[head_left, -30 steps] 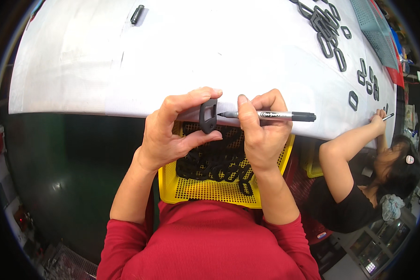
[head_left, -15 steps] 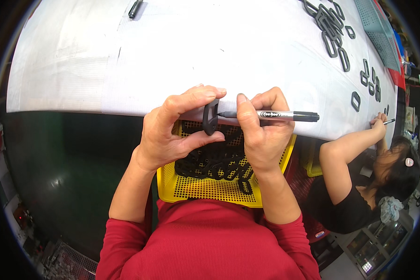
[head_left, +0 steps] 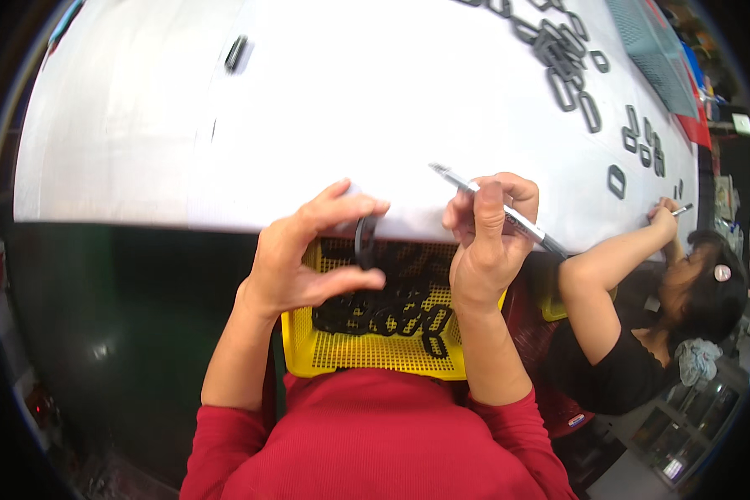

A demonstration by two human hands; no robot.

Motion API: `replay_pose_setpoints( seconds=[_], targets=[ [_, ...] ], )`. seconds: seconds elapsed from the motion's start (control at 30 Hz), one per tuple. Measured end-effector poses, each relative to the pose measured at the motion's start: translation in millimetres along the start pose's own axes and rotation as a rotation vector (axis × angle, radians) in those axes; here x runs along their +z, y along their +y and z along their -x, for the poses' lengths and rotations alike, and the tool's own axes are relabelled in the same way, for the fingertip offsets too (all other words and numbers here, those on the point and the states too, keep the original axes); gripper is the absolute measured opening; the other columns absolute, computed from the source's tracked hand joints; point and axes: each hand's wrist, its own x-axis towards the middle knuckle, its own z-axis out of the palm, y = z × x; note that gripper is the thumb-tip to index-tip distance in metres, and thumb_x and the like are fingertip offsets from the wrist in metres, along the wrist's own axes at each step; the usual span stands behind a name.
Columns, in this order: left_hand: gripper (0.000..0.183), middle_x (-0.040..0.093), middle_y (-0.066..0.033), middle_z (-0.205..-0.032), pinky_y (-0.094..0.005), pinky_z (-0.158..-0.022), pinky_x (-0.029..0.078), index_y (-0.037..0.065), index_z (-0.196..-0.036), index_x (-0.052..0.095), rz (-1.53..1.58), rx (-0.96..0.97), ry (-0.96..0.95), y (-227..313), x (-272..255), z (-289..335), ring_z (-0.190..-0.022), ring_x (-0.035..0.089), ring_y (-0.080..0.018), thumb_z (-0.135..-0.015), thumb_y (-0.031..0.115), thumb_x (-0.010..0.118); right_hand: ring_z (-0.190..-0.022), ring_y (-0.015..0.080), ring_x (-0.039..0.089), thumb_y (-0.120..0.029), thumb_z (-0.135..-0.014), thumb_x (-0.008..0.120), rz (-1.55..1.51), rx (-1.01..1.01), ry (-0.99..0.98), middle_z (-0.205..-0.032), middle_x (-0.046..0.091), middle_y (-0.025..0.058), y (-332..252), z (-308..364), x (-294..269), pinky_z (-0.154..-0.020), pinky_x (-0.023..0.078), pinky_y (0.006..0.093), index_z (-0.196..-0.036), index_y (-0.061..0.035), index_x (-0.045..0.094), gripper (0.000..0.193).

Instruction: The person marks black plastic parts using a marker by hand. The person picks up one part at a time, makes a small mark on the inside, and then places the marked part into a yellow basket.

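Note:
My left hand [head_left: 296, 250] holds a black oblong ring [head_left: 362, 242] on edge between forefinger and thumb; motion blurs the ring a little. My right hand [head_left: 496, 242] is closed around a silver-and-black marker pen [head_left: 519, 222]. Its tip points up and left over the white table, apart from the ring. Below both hands, a yellow perforated basket [head_left: 375, 367] contains a heap of similar black rings [head_left: 375, 308].
The white table [head_left: 325, 108] spans the far side. A black pen cap or short marker [head_left: 236, 54] lies at its far left, and several black rings [head_left: 558, 54] are scattered at far right, by a grey-blue basket [head_left: 654, 54]. A person [head_left: 617, 333] holding a pen works at my right.
The marker has come away from the ring, its tip now tilted up and left. My left hand has lowered slightly with the ring. The view has shifted a little.

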Motion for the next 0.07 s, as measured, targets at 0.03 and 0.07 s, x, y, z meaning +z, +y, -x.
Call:
replay_pose_setpoints(
  seconds=[0.03,0.07],
  targets=[
    [0.066,0.063,-0.0111,-0.107,-0.0476,-0.100,0.034,0.005,-0.117,0.047,-0.032,0.008,-0.113,1.2,-8.4,-0.7,-0.097,0.062,-0.0246,-0.062,0.022,0.081,-0.058,0.0111,0.056,-0.023,-0.088,0.058,0.043,-0.030,0.040,-0.074,0.060,0.0089,-3.0,-5.5,-3.7,-0.049,0.039,0.0193,-0.096,-0.0028,0.046,0.024],
    [0.070,0.063,-0.0102,-0.107,-0.0482,-0.101,0.032,0.004,-0.121,0.045,-0.077,0.036,-0.197,0.6,-14.2,-3.3,-0.096,0.062,-0.0263,-0.065,0.033,0.077,-0.058,0.0111,0.056,-0.023,-0.088,0.058,0.047,-0.064,0.055,-0.074,0.060,0.0089,-9.5,-11.3,-6.3,-0.049,0.039,0.0193,-0.096,-0.0028,0.046,0.024]
  ],
)
